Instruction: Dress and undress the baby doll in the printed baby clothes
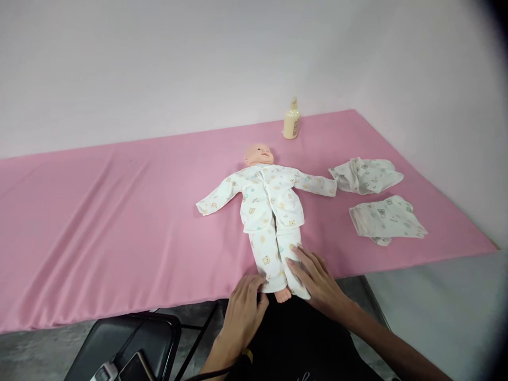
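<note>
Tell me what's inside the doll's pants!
One bare foot pokes out below the pants. The legs can't be seen because the pants cover them, and no second foot shows.

Doll (273, 201) on table (130, 227); bottle (291, 124) behind doll; far cloth (369, 177), near cloth (387, 219) right; chair (130, 338) before, left.

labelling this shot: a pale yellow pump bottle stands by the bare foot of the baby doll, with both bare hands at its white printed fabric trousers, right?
Wrong place: the head view shows the pump bottle beyond the baby doll's head, near the wall, not by its foot. The left hand and right hand are at the trousers.
</note>
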Action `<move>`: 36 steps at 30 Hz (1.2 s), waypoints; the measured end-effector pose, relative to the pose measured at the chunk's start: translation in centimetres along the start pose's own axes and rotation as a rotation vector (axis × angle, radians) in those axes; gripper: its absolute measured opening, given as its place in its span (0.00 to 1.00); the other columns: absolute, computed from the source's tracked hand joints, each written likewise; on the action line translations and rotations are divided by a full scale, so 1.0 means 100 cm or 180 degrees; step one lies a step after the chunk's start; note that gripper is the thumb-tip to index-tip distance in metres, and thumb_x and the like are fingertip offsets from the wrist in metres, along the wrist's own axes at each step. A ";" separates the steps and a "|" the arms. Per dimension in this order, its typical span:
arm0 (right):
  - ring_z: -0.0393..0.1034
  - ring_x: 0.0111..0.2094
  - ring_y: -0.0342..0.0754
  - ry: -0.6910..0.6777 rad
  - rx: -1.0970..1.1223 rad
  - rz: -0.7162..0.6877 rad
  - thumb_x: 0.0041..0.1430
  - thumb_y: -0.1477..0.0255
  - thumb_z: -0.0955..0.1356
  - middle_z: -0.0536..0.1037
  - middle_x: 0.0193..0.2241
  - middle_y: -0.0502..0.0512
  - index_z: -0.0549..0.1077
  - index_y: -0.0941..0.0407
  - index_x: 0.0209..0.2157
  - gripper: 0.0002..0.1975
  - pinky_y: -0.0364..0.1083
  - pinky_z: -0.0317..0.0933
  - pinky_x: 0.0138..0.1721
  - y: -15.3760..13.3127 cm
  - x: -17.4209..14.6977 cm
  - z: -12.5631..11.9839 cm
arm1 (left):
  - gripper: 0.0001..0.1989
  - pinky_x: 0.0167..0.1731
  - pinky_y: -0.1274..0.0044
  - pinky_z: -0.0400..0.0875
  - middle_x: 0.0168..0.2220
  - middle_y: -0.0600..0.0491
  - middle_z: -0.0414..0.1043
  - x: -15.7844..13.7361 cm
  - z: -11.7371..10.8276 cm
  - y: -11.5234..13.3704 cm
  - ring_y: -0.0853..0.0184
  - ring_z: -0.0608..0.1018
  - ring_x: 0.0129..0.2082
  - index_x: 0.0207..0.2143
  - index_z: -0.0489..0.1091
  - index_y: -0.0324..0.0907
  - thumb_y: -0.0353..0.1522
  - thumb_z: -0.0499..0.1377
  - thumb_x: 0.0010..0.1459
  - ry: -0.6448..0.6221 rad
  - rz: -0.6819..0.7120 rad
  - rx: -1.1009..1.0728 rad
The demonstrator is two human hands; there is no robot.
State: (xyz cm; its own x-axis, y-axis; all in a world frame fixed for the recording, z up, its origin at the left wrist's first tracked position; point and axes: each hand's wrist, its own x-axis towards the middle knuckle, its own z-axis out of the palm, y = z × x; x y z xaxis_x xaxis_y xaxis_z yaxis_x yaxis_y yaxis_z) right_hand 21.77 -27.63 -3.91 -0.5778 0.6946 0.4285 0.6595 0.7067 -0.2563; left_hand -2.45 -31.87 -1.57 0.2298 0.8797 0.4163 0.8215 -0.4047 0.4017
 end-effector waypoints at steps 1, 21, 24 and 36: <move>0.50 0.69 0.62 0.0040 0.0023 0.0021 0.65 0.72 0.66 0.59 0.66 0.69 0.54 0.55 0.68 0.33 0.64 0.58 0.62 0.000 0.002 0.003 | 0.11 0.38 0.73 0.77 0.37 0.50 0.75 0.003 -0.002 0.002 0.66 0.79 0.37 0.43 0.65 0.42 0.22 0.52 0.59 0.0098 0.0079 0.0027; 0.49 0.69 0.61 -0.0079 0.0431 0.0097 0.64 0.67 0.68 0.58 0.67 0.66 0.61 0.55 0.64 0.29 0.62 0.61 0.62 -0.006 0.018 -0.007 | 0.22 0.43 0.69 0.77 0.45 0.43 0.71 -0.014 0.007 0.030 0.60 0.76 0.45 0.54 0.64 0.39 0.36 0.63 0.60 0.0422 -0.0125 0.0254; 0.48 0.70 0.60 -0.0109 0.0612 -0.0005 0.63 0.73 0.67 0.56 0.68 0.66 0.59 0.54 0.66 0.30 0.62 0.61 0.62 -0.001 0.008 -0.015 | 0.20 0.44 0.69 0.76 0.44 0.45 0.72 -0.009 0.010 0.026 0.61 0.76 0.44 0.52 0.66 0.40 0.34 0.63 0.60 0.0382 0.0020 0.0286; 0.66 0.59 0.56 0.0451 0.0417 0.0053 0.60 0.81 0.68 0.72 0.55 0.64 0.70 0.56 0.55 0.21 0.56 0.69 0.54 -0.013 -0.006 -0.012 | 0.10 0.43 0.70 0.73 0.40 0.46 0.73 -0.004 -0.004 0.002 0.62 0.74 0.41 0.45 0.66 0.37 0.22 0.57 0.61 0.0216 0.0538 0.0192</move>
State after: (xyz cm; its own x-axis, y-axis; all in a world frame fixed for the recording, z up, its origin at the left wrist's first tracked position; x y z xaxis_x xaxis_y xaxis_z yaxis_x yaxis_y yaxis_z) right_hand 21.87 -29.12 -2.86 -0.4879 0.6869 0.5386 0.5947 0.7132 -0.3709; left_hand -2.56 -32.42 -1.28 0.3332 0.7808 0.5286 0.8044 -0.5278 0.2727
